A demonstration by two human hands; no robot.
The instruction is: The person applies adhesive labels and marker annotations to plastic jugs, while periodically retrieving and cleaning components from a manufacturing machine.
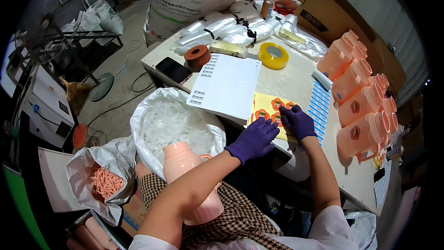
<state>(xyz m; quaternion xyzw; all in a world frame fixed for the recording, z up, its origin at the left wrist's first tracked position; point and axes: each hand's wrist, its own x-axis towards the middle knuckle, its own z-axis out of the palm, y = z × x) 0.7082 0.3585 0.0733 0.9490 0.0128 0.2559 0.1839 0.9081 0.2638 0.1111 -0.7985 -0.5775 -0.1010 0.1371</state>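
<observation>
A yellow sheet of red flower-shaped stickers (261,104) lies at the table's near edge. Purple gloves cover both hands. My left hand (252,140) rests on the sheet's lower left part, its fingers stretched out and holding nothing. At the sheet's right side, my right hand (299,124) has its fingers bent down, with the tips against the stickers; whether a sticker is pinched between them is hidden. Across my lap, under my left forearm, a glossy pink jug (178,161) lies tilted, partly covered by the arm.
Pink jugs (358,134) stand in rows along the table's right side. Beside the sheet are white label paper (226,83), blue strips (318,111), yellow tape (273,56), brown tape (197,56) and a phone (173,70). A sack of clear rings (173,125) stands left of my lap.
</observation>
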